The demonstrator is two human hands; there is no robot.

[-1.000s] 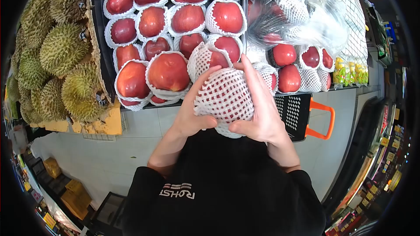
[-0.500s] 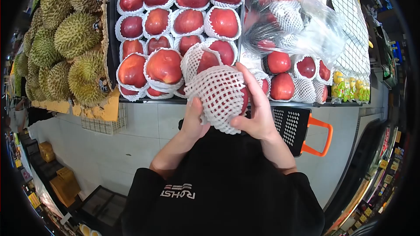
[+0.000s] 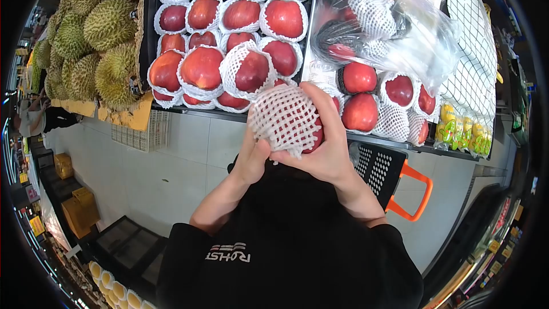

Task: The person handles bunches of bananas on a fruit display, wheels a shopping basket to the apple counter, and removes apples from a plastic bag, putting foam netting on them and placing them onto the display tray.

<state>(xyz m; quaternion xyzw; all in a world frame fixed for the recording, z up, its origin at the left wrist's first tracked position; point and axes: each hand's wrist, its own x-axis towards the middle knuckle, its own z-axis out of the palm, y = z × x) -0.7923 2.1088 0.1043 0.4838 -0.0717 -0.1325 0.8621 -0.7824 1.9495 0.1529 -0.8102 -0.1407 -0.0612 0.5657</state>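
Between my two hands is a red apple in a white foam net [image 3: 284, 119], just in front of the display's front edge. My left hand [image 3: 251, 157] is closed round its left side, thumb at the lower edge. My right hand [image 3: 329, 143] wraps round the right side, where bare red skin shows beside the net. Beyond them, rows of netted red apples [image 3: 284, 18] fill a black tray. The nearest of these, a netted apple [image 3: 251, 71], sits just behind the held one.
Durians [image 3: 108, 24] lie at the left by cardboard. At the right are a plastic bag of fruit [image 3: 394, 28], loose red apples [image 3: 360, 111] and yellow-green packets [image 3: 457, 131]. A black basket with an orange handle [image 3: 420, 194] stands below. Another person [image 3: 35, 120] is at the far left.
Both hands have drawn slightly down with the held apple, away from the tray. Its net has turned and shows more red skin on the right. The view has shifted.
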